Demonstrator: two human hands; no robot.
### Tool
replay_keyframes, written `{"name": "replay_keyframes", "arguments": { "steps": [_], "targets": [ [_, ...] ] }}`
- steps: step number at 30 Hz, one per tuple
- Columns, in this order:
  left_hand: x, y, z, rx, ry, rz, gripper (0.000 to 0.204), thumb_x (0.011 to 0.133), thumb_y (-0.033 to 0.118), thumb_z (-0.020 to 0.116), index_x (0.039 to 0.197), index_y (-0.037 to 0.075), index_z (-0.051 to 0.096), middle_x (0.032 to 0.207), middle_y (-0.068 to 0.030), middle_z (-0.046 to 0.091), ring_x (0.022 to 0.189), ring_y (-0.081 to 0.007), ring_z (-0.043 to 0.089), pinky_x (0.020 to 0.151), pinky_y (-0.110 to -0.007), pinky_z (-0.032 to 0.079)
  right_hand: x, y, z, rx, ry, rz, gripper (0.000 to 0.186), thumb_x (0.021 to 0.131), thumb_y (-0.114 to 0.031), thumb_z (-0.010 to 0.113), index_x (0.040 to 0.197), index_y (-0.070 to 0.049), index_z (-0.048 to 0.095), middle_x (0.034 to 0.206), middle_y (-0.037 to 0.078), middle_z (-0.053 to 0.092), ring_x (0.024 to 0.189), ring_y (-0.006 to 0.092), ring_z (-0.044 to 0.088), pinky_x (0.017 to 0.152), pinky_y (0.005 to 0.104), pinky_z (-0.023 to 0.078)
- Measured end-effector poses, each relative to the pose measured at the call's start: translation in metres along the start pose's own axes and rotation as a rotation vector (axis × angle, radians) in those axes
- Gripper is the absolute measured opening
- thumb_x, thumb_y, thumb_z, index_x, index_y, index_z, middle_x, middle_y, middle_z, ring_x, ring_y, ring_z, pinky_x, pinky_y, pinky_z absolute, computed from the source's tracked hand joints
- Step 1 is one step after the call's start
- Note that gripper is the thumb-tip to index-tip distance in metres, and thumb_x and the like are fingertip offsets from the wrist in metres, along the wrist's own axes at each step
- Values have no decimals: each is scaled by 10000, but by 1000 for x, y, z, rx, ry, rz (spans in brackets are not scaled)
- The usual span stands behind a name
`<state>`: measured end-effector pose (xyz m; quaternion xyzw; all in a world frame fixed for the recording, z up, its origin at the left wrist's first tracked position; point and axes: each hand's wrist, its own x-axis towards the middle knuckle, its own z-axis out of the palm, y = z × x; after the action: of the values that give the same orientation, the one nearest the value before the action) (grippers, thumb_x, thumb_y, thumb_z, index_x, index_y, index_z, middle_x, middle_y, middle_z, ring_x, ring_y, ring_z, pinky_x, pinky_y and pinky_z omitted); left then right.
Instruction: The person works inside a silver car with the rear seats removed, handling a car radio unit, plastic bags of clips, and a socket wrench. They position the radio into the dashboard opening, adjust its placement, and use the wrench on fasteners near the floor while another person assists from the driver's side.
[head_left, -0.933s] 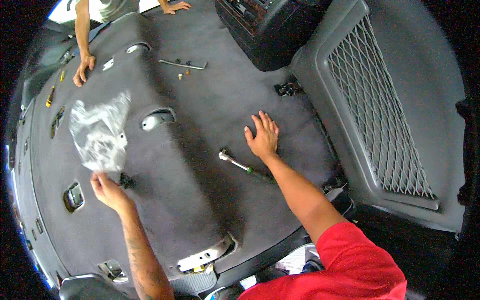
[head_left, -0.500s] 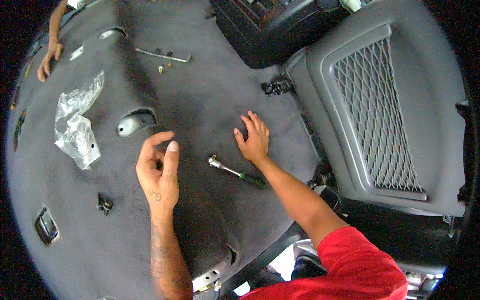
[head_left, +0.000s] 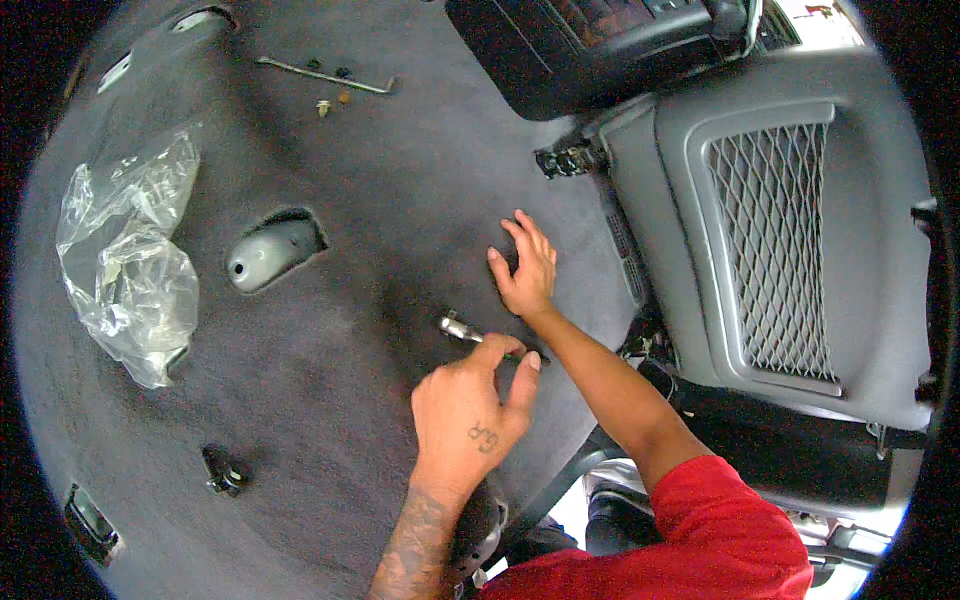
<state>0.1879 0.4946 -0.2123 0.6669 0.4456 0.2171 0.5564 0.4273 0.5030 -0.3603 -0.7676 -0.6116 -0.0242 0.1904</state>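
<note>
A ratchet [head_left: 460, 328] with a chrome head and a dark handle lies on the dark grey carpet [head_left: 370, 200]. My left hand [head_left: 468, 410] comes down over its handle, forefinger and thumb closing around it and hiding most of it. The chrome head sticks out beyond the forefinger. Just past the ratchet, my right hand [head_left: 525, 268] rests palm down on the carpet, fingers stretched out, holding nothing.
Left of the hands lie a crumpled clear plastic bag [head_left: 140, 270] and a small black fitting [head_left: 226, 472]. A metal bracket [head_left: 270, 250] shows through a carpet cutout. Farther off are a bent metal rod [head_left: 325, 76] and small clips [head_left: 322, 107]. A netted grey seat back [head_left: 770, 250] stands at right.
My left hand has moved right and down from above the carpet onto the ratchet handle. My right hand stays put. The view has shifted, and another person's hand at upper left is gone.
</note>
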Motion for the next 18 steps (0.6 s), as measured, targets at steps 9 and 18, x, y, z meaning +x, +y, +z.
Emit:
{"name": "replay_keyframes", "arguments": {
  "steps": [9, 18],
  "targets": [
    [4, -3, -6, -44, -161, -55, 225, 886, 347, 612, 932, 132, 657, 622, -136, 643, 600, -356, 654, 569, -456, 510, 5, -1, 1, 16, -5, -8, 514, 850, -332, 648, 1296, -105, 529, 1451, 153, 422, 1316, 366, 400, 1071, 497, 293],
    [10, -7, -13, 52, -420, -19, 275, 868, 420, 635, 925, 157, 692, 668, -126, 655, 584, -346, 644, 564, -461, 528, 4, 3, 1, 5, -41, 2, 503, 839, -317, 660, 1275, -91, 548, 1439, 167, 435, 1320, 378, 401, 1068, 500, 301]
  ]
}}
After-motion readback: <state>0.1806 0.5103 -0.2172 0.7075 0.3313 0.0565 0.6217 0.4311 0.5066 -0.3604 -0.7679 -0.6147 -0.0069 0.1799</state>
